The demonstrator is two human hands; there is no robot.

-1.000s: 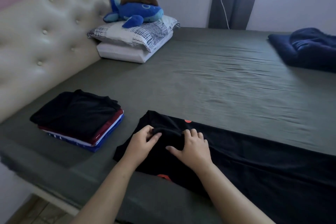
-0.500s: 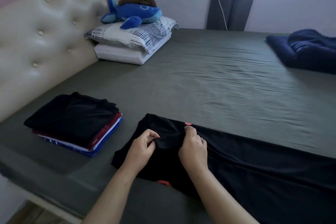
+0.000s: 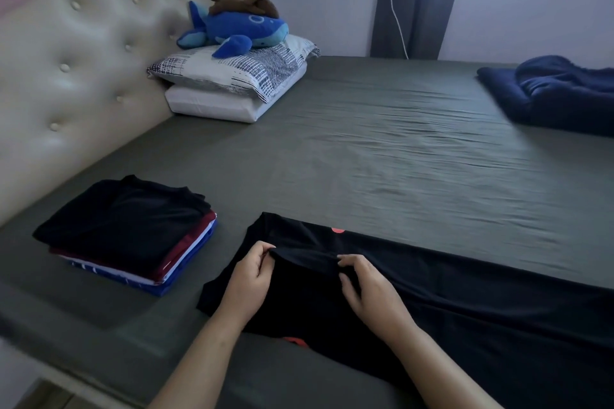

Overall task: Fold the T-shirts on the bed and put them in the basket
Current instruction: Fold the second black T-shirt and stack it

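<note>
A black T-shirt [image 3: 465, 302] with small red marks lies stretched along the near edge of the bed [image 3: 382, 149]. My left hand [image 3: 247, 279] and my right hand [image 3: 368, 289] each pinch a raised fold of the shirt near its left end, a hand's width apart. Left of them sits a stack of folded T-shirts [image 3: 129, 229], black on top, then dark red, white and blue. No basket is in view.
Two pillows [image 3: 232, 83] with a blue plush whale [image 3: 236, 28] lie by the padded headboard [image 3: 76, 53]. A dark blue blanket [image 3: 558, 93] is bundled at the far right. The bed's front edge runs close below my arms.
My hands went from lying on the shirt to pinching its fabric. They have moved apart and lifted a fold between them.
</note>
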